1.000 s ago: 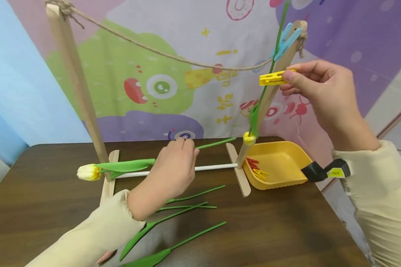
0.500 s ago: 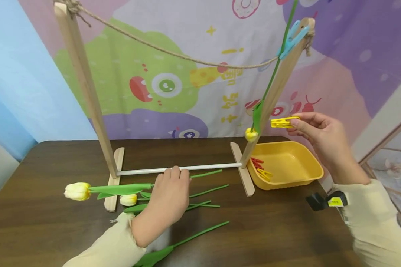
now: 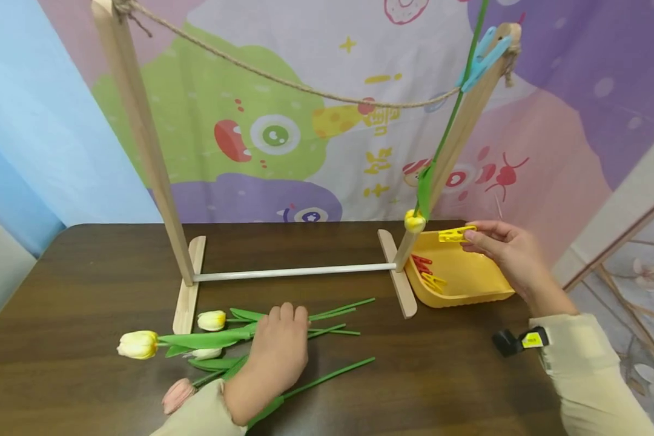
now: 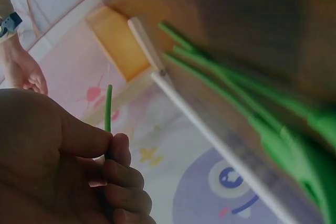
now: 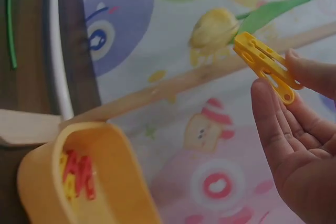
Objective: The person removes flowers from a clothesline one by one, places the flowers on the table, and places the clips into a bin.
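My left hand (image 3: 280, 348) grips the green stem of a yellow tulip (image 3: 137, 344), just above other tulips on the table. In the left wrist view the stem's end (image 4: 108, 107) sticks out past the curled fingers. My right hand (image 3: 509, 254) pinches a yellow clothespin (image 5: 265, 66) between thumb and fingers, over the yellow bin (image 3: 471, 297). Another yellow tulip (image 3: 415, 221) hangs head down from the twine (image 3: 327, 95), held by a blue clothespin (image 3: 482, 60). A pink tulip (image 3: 178, 395) lies partly behind my left sleeve.
The wooden frame has a left post (image 3: 147, 139), a right post (image 3: 463, 127) and a white bottom rod (image 3: 294, 272). Red clothespins (image 3: 422, 264) and a yellow clothespin (image 3: 433, 282) lie in the bin. A printed cloth (image 3: 283, 54) hangs behind the table.
My left hand has come down toward me with the yellow tulip, from the rod to the tulips on the table. My right hand has dropped from near the twine to the bin, still pinching the clothespin.
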`<action>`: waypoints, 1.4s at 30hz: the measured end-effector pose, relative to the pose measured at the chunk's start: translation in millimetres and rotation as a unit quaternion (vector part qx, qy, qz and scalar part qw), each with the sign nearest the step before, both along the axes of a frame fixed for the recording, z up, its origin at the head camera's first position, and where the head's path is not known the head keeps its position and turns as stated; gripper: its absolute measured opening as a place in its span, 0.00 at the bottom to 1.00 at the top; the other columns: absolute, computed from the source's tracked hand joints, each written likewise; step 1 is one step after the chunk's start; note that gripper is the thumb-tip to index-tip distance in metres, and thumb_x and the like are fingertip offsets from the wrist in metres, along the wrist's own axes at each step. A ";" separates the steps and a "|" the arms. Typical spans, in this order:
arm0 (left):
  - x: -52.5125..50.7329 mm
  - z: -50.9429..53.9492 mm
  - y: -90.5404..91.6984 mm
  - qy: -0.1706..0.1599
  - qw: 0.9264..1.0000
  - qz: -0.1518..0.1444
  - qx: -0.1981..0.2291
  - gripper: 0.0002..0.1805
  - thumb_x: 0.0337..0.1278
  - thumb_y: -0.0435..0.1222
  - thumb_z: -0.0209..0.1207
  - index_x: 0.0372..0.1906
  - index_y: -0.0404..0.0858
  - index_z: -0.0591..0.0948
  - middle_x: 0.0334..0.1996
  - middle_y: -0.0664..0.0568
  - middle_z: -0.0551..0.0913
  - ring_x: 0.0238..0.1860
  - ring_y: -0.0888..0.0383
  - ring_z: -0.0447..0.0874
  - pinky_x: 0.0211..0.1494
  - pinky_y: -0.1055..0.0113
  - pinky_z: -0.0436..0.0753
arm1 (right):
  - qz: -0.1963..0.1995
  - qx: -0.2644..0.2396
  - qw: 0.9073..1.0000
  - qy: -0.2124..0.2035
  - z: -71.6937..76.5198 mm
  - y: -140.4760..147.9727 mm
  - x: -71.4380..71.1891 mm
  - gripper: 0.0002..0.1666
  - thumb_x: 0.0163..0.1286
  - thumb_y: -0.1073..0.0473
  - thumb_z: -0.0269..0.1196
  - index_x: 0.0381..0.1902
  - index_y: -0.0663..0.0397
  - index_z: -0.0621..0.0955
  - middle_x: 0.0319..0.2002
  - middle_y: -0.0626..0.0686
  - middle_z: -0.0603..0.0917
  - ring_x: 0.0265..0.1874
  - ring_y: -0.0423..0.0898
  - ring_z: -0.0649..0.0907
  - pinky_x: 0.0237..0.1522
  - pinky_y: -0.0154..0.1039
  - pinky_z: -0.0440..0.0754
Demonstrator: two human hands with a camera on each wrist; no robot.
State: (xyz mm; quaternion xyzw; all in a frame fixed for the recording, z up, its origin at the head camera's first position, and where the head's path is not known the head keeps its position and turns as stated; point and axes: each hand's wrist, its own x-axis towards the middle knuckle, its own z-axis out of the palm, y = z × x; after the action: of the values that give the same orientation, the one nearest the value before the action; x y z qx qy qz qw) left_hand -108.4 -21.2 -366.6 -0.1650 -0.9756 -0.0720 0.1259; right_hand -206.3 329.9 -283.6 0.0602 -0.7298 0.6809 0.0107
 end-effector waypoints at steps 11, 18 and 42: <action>9.9 -23.6 8.7 -0.069 0.997 0.012 -0.013 0.07 0.62 0.36 0.53 0.34 0.36 0.72 0.30 0.45 0.72 0.33 0.50 0.73 0.34 0.57 0.72 | -0.005 0.041 0.996 -0.085 -46.7 23.7 -14.7 0.08 0.65 0.60 0.61 0.42 0.53 0.75 0.33 0.37 0.82 0.32 0.34 0.86 0.38 0.25 0.80; 12.5 -34.3 10.1 -0.082 0.996 0.023 -0.009 0.06 0.59 0.35 0.54 0.34 0.36 0.71 0.31 0.46 0.71 0.34 0.50 0.72 0.33 0.58 0.70 | -0.034 0.159 0.980 -0.113 -73.4 30.0 -27.1 0.36 0.66 0.51 0.61 0.59 0.76 0.66 0.33 0.35 0.82 0.32 0.31 0.85 0.41 0.28 0.81; 11.9 -40.3 12.1 -0.184 0.983 0.013 -0.017 0.17 0.49 0.30 0.59 0.47 0.32 0.74 0.41 0.40 0.73 0.42 0.46 0.74 0.39 0.51 0.75 | -0.116 0.314 0.922 -0.197 -101.4 23.8 -47.9 0.34 0.67 0.46 0.58 0.56 0.72 0.73 0.40 0.57 0.84 0.36 0.47 0.87 0.45 0.42 0.82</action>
State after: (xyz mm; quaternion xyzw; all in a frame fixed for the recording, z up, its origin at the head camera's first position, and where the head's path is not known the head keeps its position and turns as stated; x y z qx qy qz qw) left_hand -96.5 -9.1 -406.9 -0.1381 -0.9853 -0.0825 -0.0577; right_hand -254.2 353.6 -385.0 -0.1596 -0.8954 0.4092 -0.0737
